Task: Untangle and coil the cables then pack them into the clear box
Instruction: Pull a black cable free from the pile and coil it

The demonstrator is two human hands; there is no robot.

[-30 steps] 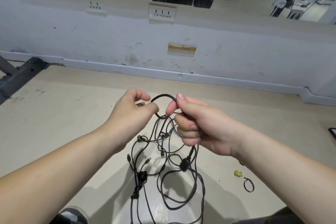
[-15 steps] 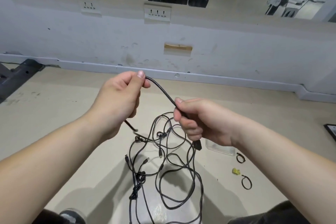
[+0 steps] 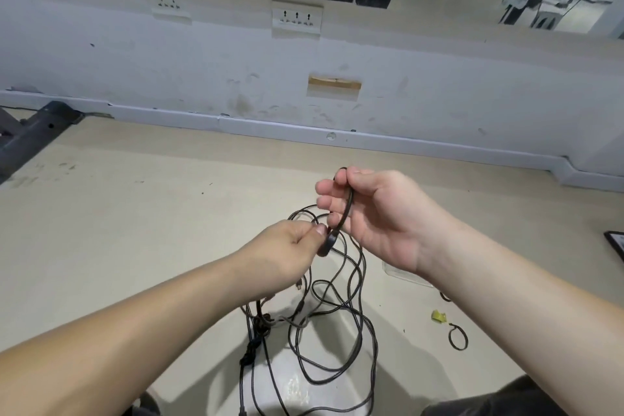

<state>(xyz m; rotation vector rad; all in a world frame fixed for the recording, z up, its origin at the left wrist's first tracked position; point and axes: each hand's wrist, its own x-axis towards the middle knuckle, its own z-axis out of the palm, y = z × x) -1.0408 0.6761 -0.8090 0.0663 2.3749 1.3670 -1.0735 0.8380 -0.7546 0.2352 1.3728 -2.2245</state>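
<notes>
Lowered since before, the left hand (image 3: 287, 252) pinches the black cable (image 3: 351, 199); the right hand (image 3: 385, 223) curls its fingers (image 3: 329, 186) round the cable's loop.

Black cables (image 3: 253, 344) lie tangled on the floor (image 3: 135, 230), one strand raised, clear box (image 3: 400, 273) nearby.

Left hand (image 3: 287, 248), right hand (image 3: 381, 223) pinch cable (image 3: 348, 209)

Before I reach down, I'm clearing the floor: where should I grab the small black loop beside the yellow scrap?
Pinch the small black loop by its thin rim from above, one fingertip inside the ring, thumb outside. It lies flat on the floor, so sideways offers little.
</notes>
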